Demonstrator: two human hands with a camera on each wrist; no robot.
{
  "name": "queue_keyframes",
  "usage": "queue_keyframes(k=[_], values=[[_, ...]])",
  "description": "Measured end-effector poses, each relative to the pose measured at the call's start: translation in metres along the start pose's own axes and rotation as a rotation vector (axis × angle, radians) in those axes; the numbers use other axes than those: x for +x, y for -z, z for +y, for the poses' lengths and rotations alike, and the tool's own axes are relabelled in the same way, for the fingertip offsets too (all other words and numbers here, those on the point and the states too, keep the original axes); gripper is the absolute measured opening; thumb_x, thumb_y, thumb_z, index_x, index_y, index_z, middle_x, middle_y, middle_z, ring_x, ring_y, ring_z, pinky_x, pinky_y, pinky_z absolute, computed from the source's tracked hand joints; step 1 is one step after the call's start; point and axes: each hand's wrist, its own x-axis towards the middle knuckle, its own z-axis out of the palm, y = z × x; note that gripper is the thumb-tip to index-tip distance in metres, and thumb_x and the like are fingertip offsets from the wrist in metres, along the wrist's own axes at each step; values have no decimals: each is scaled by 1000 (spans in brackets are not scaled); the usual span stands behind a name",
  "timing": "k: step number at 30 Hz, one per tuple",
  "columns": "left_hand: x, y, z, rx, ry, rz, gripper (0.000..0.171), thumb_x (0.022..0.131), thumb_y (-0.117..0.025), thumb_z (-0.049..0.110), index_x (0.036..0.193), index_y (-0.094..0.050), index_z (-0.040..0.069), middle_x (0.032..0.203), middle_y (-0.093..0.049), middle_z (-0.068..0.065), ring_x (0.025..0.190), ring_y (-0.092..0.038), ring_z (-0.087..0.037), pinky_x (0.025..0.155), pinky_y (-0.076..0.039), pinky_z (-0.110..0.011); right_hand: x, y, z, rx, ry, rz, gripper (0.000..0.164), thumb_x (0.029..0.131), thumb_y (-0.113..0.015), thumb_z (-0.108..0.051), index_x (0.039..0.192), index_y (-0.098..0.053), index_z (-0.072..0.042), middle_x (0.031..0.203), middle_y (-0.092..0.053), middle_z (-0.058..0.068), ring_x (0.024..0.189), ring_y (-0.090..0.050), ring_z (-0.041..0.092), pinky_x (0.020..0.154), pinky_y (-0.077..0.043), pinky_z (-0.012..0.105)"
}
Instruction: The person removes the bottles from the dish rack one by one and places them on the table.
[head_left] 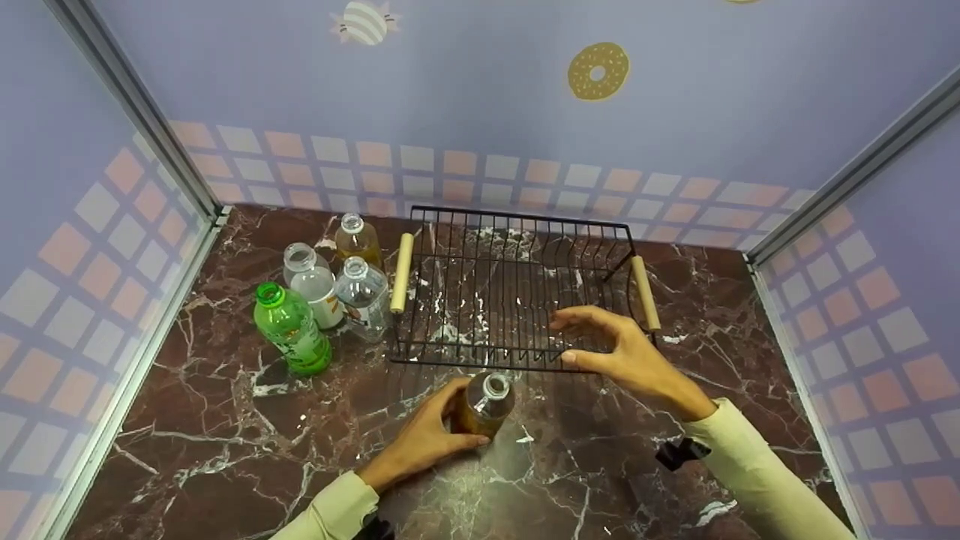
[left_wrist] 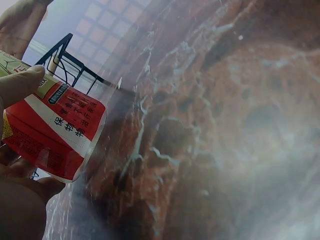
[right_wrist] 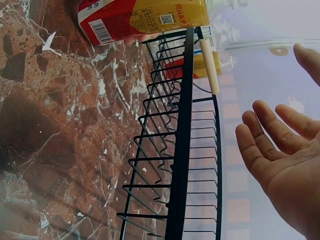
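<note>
My left hand [head_left: 426, 435] grips an uncapped bottle [head_left: 486, 409] of amber liquid, thumb on one side and fingers round the other, just in front of the wire rack. Its red and yellow label [left_wrist: 60, 125] fills much of the left wrist view, and a barcode side of the bottle [right_wrist: 142, 20] shows in the right wrist view. Over the right front part of the black rack [head_left: 480, 366] hovers my right hand [head_left: 634, 356], fingers spread and holding nothing. The rack has two wooden handles, the left one [head_left: 402, 274] beside a group of bottles.
Left of the rack stand a green bottle [head_left: 292, 330], a bottle with a white label [head_left: 311, 285], a clear bottle [head_left: 364, 300] and another amber bottle [head_left: 358, 241], all uncapped. Panel walls enclose the marbled tabletop [head_left: 225, 442] at the back and both sides.
</note>
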Motion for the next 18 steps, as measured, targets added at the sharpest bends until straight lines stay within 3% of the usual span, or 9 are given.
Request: queue_keyframes(k=[5,9,13,18], values=[[0,3,-2,-50,-1,0,81,84,-88,-5,155,-51,6,154,-59,-18,147,-55,-41,127,-40,-61,0,1,4,-5,6,6,55,99,-80,-6,150,-60,1,142,-70,19,128,-69,29,113,-58,38],[-1,5,-1,-22,10,9,83,85,-90,-1,157,-51,10,154,-59,-17,146,-55,-41,127,-38,-64,0,2,6,-19,6,12,55,99,-81,-6,149,-61,1,141,-70,17,126,-70,29,111,-59,39],[-5,7,1,105,9,44,89,85,-93,12,161,-47,11,156,-58,-20,146,-54,-44,125,-35,-72,1,4,7,-22,-3,21,53,98,-82,-6,148,-63,0,139,-72,17,122,-70,29,108,-60,37],[-15,12,7,273,10,111,107,81,-98,23,167,-38,5,163,-51,-26,149,-50,-50,124,-30,-79,2,7,10,-48,-4,32,53,99,-82,-8,147,-64,2,138,-72,20,121,-71,27,106,-60,34]])
